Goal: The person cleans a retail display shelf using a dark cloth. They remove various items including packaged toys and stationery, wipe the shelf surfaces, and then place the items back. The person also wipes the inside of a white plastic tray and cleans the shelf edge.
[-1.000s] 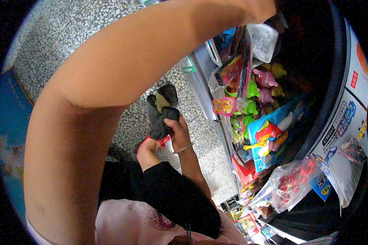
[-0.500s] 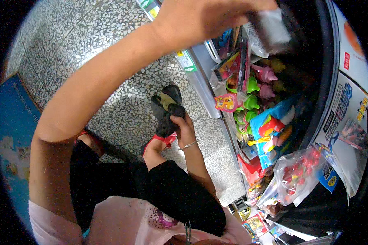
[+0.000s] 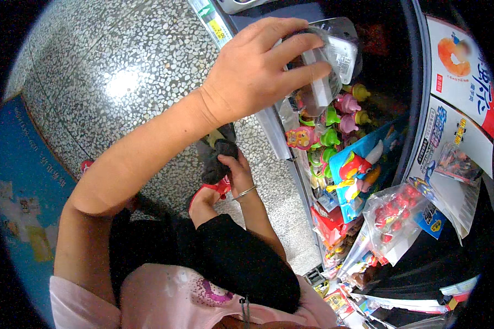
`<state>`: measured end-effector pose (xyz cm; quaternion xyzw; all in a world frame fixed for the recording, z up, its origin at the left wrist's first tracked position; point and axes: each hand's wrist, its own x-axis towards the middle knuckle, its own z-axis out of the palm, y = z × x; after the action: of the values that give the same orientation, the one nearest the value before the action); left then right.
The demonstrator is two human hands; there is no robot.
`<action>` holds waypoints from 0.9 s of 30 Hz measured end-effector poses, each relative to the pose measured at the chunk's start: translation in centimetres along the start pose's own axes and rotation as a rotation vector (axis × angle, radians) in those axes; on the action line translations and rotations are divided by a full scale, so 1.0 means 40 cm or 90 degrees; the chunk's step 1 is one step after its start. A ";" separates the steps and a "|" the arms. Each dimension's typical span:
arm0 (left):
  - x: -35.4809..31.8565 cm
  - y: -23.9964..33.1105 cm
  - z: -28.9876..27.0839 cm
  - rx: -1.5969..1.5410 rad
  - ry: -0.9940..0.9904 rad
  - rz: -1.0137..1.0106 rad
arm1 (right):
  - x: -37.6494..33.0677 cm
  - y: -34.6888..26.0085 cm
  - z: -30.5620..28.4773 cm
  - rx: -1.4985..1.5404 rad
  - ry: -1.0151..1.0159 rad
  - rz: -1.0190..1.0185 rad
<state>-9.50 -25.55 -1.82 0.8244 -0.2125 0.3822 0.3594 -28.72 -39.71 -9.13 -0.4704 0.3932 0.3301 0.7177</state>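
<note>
My left hand [image 3: 277, 63] reaches across to the shelf, its fingers curled over a clear plastic package [image 3: 319, 94] with a pale strip. What is inside the package cannot be made out. Beside it lies a dark pack with a white label [image 3: 343, 57]. Lower down, near my knee, my right hand [image 3: 239, 172] is closed on a dark grey cloth [image 3: 213, 164], with a bracelet at the wrist. My left forearm hides the upper part of that cloth.
Below the left hand, the shelf holds bottle-shaped toys with green and pink tops [image 3: 330, 137], a blue toy pack [image 3: 348, 178] and a clear bag of red items [image 3: 392, 214]. Price labels line the shelf edge [image 3: 274, 129]. A blue printed board [image 3: 30, 181] stands at the left over speckled floor [image 3: 93, 60].
My left hand has come down and nearer along the shelf, and more of it and the clear package shows. The right hand keeps its hold on the grey cloth.
</note>
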 end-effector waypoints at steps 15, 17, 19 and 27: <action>-0.012 -0.021 0.027 -0.255 -0.099 -0.488 | -0.009 -0.017 0.006 0.019 0.024 -0.001; -0.028 -0.014 0.029 -0.318 -0.249 -0.687 | -0.003 -0.008 0.003 0.017 0.020 -0.003; -0.016 0.007 0.043 -0.436 -0.384 -0.819 | -0.002 -0.006 0.003 0.012 0.017 -0.006; -0.046 0.030 0.255 -0.191 -0.501 -0.755 | -0.008 -0.020 0.031 0.004 0.002 0.010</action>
<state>-6.50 -33.90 -7.31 0.8192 0.1066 -0.2348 0.5122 -27.89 -38.85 -8.20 -0.4655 0.3990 0.3339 0.7160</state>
